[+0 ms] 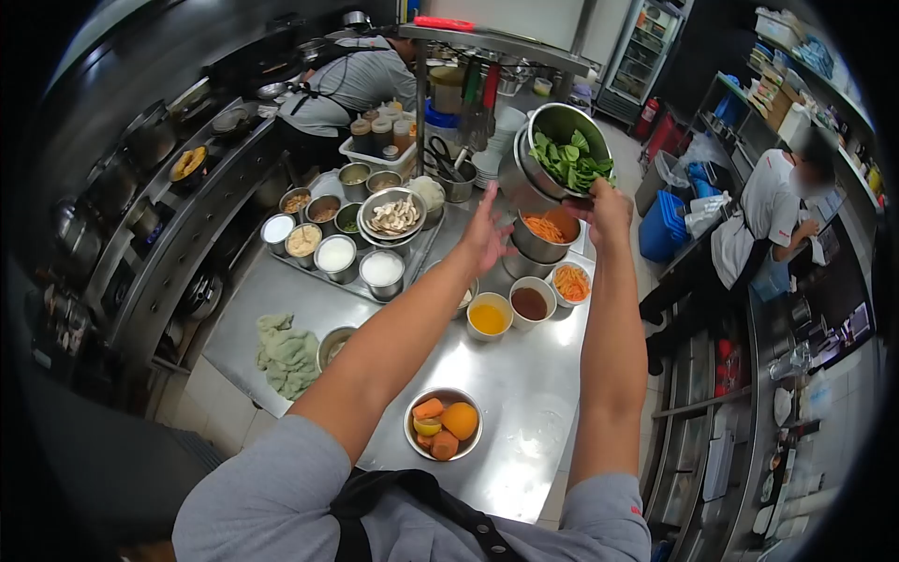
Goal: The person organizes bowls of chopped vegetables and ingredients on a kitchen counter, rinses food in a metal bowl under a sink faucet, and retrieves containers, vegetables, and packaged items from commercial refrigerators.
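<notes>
Nearest the wearer, a steel bowl of orange fruit pieces (pixel 443 423) stands on the steel worktop (pixel 524 393), with a crumpled green cloth (pixel 287 354) to its left by a small metal cup (pixel 333 345). Further in, three small bowls sit close together: yellow liquid (pixel 489 316), brown sauce (pixel 532 301), shredded carrot (pixel 570 283). Left of these, a tray of seasoning tins (pixel 332 248) carries a bowl of sliced mushrooms (pixel 392 215) resting on top. The left hand (pixel 485 234) is raised, fingers spread, touching nothing clearly. The right hand (pixel 605 211) grips the lower rim of a tilted steel bowl of green leaves (pixel 565 148), held above a pot of grated carrot (pixel 544 232). Behind, a shelf post and hanging utensils (pixel 468 122) crowd the space. Beyond, one person in grey (pixel 351 84) works at the stove; another in white (pixel 770 206) stands at the right counter.
</notes>
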Demonstrator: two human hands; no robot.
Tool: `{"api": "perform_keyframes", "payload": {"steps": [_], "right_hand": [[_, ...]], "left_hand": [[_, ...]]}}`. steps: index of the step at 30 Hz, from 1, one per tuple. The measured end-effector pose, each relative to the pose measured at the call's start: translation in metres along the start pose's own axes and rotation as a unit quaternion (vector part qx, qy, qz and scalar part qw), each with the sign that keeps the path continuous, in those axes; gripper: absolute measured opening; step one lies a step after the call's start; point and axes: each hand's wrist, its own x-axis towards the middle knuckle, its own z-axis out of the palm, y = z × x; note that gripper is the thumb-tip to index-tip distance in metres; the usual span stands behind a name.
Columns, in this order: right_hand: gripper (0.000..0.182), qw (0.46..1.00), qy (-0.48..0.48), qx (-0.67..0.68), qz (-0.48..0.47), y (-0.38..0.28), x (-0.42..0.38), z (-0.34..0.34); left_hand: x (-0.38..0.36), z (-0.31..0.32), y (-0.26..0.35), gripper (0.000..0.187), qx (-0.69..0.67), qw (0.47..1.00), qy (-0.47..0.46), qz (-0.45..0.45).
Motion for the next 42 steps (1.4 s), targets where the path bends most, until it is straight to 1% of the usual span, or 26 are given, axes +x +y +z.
{"api": "perform_keyframes", "payload": {"steps": [2, 3, 5, 6, 9, 12, 15, 18, 21, 24, 27, 30, 31, 32, 33, 34, 35, 36, 37, 38, 39, 40, 41, 42], "right_hand": [[0.03, 1.0, 0.0, 0.009, 0.002, 0.003, -0.011, 0.003], [0.03, 0.999, 0.012, 0.03, 0.028, 0.026, -0.004, -0.002], [0.029, 0.999, 0.017, 0.029, 0.034, 0.023, -0.005, -0.003], [0.029, 0.999, 0.011, 0.008, 0.032, 0.028, -0.008, -0.005], [0.029, 0.997, -0.001, 0.019, 0.069, 0.037, -0.002, -0.016], [0.024, 0.992, -0.016, 0.059, 0.107, 0.046, -0.005, -0.02], [0.021, 0.989, -0.029, 0.053, 0.133, 0.052, -0.011, -0.02], [0.024, 0.988, -0.029, 0.042, 0.143, 0.047, -0.013, -0.014], [0.027, 0.989, -0.027, 0.017, 0.147, 0.042, -0.021, -0.001], [0.028, 0.989, -0.018, -0.029, 0.146, 0.036, -0.033, 0.011], [0.027, 0.988, -0.028, -0.094, 0.118, 0.028, -0.044, 0.026], [0.026, 0.982, -0.055, -0.165, 0.079, 0.023, -0.052, 0.04], [0.026, 0.978, -0.065, -0.188, 0.064, 0.021, -0.053, 0.044], [0.03, 0.972, -0.07, -0.219, 0.052, 0.018, -0.055, 0.046], [0.033, 0.965, -0.07, -0.252, 0.012, 0.016, -0.061, 0.047], [0.036, 0.956, -0.067, -0.284, -0.032, 0.013, -0.067, 0.048], [0.039, 0.944, -0.063, -0.315, -0.076, 0.009, -0.074, 0.048], [0.046, 0.965, -0.004, -0.246, -0.088, 0.006, -0.083, 0.046], [0.046, 0.977, 0.067, -0.16, -0.121, 0.011, -0.08, 0.036], [0.047, 0.976, 0.133, -0.072, -0.154, 0.026, -0.069, 0.02], [0.048, 0.963, 0.196, 0.018, -0.183, 0.044, -0.057, 0.006], [0.051, 0.976, 0.187, 0.036, -0.107, 0.065, -0.048, -0.003], [0.053, 0.983, 0.142, 0.108, -0.03, 0.076, -0.049, -0.007], [0.055, 0.978, 0.096, 0.179, 0.049, 0.087, -0.058, -0.006]], "left_hand": [[-0.007, 0.008, 0.01, 0.11, 0.038, 0.998, -0.026, 0.048], [0.008, -0.002, 0.006, 0.11, 0.066, 0.997, -0.01, 0.028], [0.024, 0.006, 0.008, 0.109, 0.084, 0.996, -0.017, 0.027], [0.026, 0.005, 0.008, 0.105, 0.083, 0.996, -0.012, 0.018], [0.045, 0.003, 0.004, 0.12, 0.075, 0.995, 0.054, 0.028], [0.049, -0.007, 0.005, 0.125, 0.148, 0.986, 0.074, 0.028], [0.032, -0.006, 0.014, 0.129, 0.19, 0.981, 0.043, -0.015], [0.03, -0.012, 0.012, 0.123, 0.18, 0.98, 0.088, -0.012], [0.021, -0.017, 0.015, 0.106, 0.177, 0.976, 0.126, 0.002], [0.001, -0.015, 0.019, 0.091, 0.184, 0.98, 0.07, 0.018], [-0.012, -0.012, 0.018, 0.077, 0.147, 0.986, 0.069, 0.047], [0.0, -0.028, 0.01, 0.08, 0.053, 0.995, 0.064, 0.053], [0.004, -0.032, 0.009, 0.081, 0.028, 0.997, 0.04, 0.06], [0.008, -0.036, 0.008, 0.081, 0.004, 0.998, 0.017, 0.065], [0.013, -0.041, 0.005, 0.082, -0.021, 0.997, -0.006, 0.07], [0.017, -0.044, 0.008, 0.092, -0.008, 0.994, -0.08, 0.079], [0.019, -0.046, 0.008, 0.097, -0.024, 0.99, -0.107, 0.086], [0.011, -0.04, 0.009, 0.101, -0.04, 0.986, -0.134, 0.09], [0.002, -0.034, 0.01, 0.106, -0.057, 0.981, -0.161, 0.094], [-0.006, -0.029, 0.012, 0.116, -0.031, 0.978, -0.176, 0.107], [-0.016, -0.024, 0.014, 0.115, -0.028, 0.978, -0.174, 0.108], [-0.027, -0.019, 0.014, 0.115, -0.024, 0.979, -0.172, 0.11], [-0.037, -0.018, 0.012, 0.115, -0.019, 0.979, -0.17, 0.11], [-0.044, -0.024, 0.008, 0.109, -0.042, 0.98, -0.172, 0.096]]}}
